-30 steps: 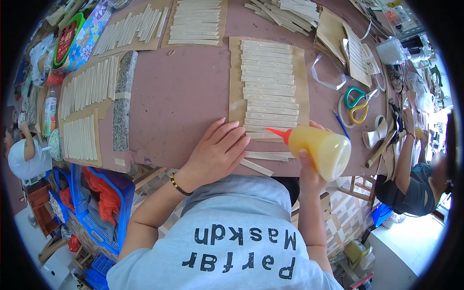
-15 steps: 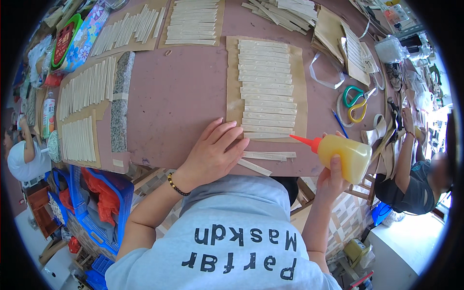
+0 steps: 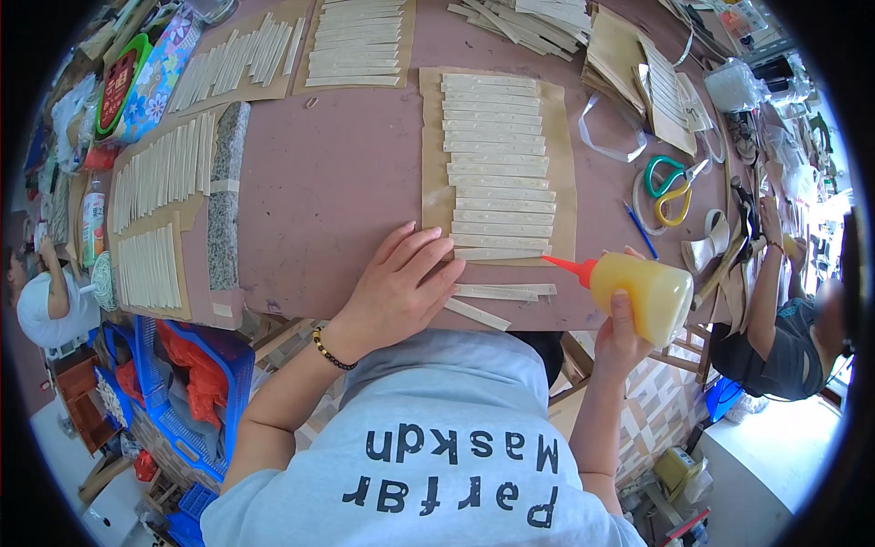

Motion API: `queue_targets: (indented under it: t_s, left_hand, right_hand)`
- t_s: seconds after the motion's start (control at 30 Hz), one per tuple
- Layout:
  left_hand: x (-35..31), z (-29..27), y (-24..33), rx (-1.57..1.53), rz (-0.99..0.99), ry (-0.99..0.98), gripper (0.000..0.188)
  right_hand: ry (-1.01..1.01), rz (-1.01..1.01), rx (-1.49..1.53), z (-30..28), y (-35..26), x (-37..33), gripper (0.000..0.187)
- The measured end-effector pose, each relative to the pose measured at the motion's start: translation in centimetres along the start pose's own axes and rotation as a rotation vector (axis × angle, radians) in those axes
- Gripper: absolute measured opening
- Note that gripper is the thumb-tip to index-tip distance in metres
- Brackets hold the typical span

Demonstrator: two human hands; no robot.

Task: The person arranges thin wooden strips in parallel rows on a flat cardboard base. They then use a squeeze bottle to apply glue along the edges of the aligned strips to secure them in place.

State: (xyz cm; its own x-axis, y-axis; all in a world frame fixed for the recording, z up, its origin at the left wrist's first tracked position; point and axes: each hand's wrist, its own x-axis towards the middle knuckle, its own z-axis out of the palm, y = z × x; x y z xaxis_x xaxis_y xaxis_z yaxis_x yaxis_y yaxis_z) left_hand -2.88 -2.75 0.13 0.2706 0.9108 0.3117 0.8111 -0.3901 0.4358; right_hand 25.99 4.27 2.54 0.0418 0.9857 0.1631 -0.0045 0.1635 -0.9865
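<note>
My right hand (image 3: pixel 623 333) grips a squeeze bottle (image 3: pixel 645 290) of yellowish liquid, held almost level, its red nozzle pointing left. The nozzle tip is at the right end of the nearest pale strip (image 3: pixel 501 253) on a brown sheet (image 3: pixel 561 182). Several such strips lie in a close row up that sheet, with small marks or spots on them. My left hand (image 3: pixel 401 278) rests palm down at the sheet's lower left corner, fingers stretched out, fingertips by the nearest strip's left end. A few loose strips (image 3: pixel 501 293) lie between my hands at the table edge.
More strip-covered sheets (image 3: pixel 360 80) lie at the back and left, beside a grey speckled bar (image 3: pixel 225 196). Right of the sheet are scissors (image 3: pixel 673 193), a blue pen (image 3: pixel 640 232) and paper stacks (image 3: pixel 615 64). Blue baskets (image 3: pixel 239 365) stand below left. Other people sit at both sides.
The view has shifted slightly, moving the table things a little left. The bottle's base has dipped a little, while its nozzle tip stays at the strip's end. My left hand keeps its place.
</note>
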Motion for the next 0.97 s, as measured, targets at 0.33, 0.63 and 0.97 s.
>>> queue_targets:
  t_s: [0.33, 0.63, 0.97]
  left_hand:
    - [0.5, 0.2, 0.4, 0.027, 0.026, 0.098, 0.025]
    - [2.4, 0.9, 0.3, 0.146, 0.022, 0.078, 0.013]
    - [2.3, 1.1, 0.1, 0.116, 0.017, 0.087, 0.010]
  right_hand:
    - [0.070, -0.013, 0.140, 0.0, -0.2, 0.5, 0.061]
    - [0.105, 0.003, 0.172, -0.4, -0.3, 0.6, 0.057]
    - [0.087, -0.016, 0.111, -0.8, 0.3, 0.2, 0.064]
